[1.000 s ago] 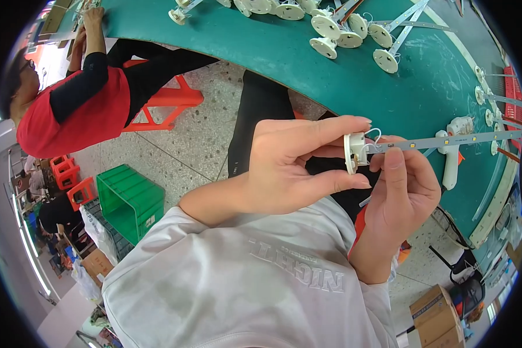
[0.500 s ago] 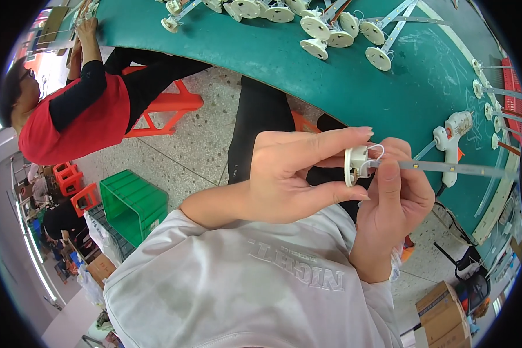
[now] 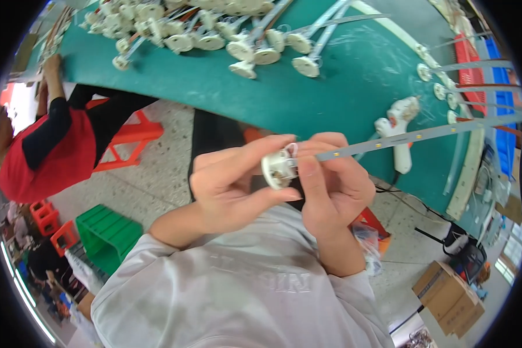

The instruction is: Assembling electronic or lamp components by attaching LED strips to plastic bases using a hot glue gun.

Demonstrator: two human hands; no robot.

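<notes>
Green worktable (image 3: 330, 87), white caps with strips heaped at far edge | co-worker in red (image 3: 46, 156), left | glue gun (image 3: 397, 124) on table | left hand (image 3: 232, 185) pinching white round cap (image 3: 278, 168) | right hand (image 3: 330, 185) closed on LED strip (image 3: 423, 134), chest-high.

The person wears a pale grey long-sleeved top (image 3: 243, 290) of soft knit cloth, filling the lower part of the view from about seven o'clock round to five o'clock. Faint raised lettering in the same grey runs across its chest. The left sleeve (image 3: 139, 261) is pushed back, bunching in folds at eight o'clock, and leaves the forearm bare. The right sleeve (image 3: 354, 284) ends in a loose cuff at four o'clock. Dark trousers (image 3: 214, 130) show at twelve o'clock above the hands. The left hand (image 3: 232, 185) and right hand (image 3: 333, 185) are bare, without gloves, rings or a watch; the fingers (image 3: 307, 174) have short, plain nails.
</notes>
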